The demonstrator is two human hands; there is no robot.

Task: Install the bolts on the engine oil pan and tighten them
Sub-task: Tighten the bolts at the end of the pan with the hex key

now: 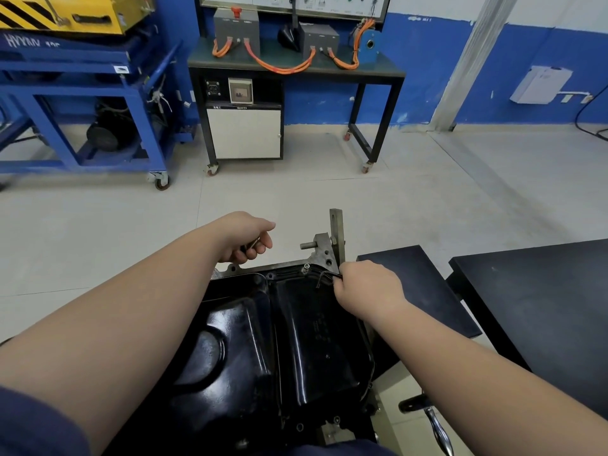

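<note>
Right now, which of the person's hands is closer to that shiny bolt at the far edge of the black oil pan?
Right. The right hand sits just beside the bolt, holding a bent black key. The left hand hovers beyond the oil pan, farther off.

Glossy blk metal oil pan [296, 340]

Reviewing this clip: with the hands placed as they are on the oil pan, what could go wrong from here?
1. The left hand holds what look like loose bolts past the far rim of the oil pan; one could slip and fall to the floor.
2. The right hand holds a bent hex key by its end near the far right corner; it could slip out and scrape the pan's paint.
3. A bolt already sits nearby; uneven tightening might seat the pan badly.
</note>
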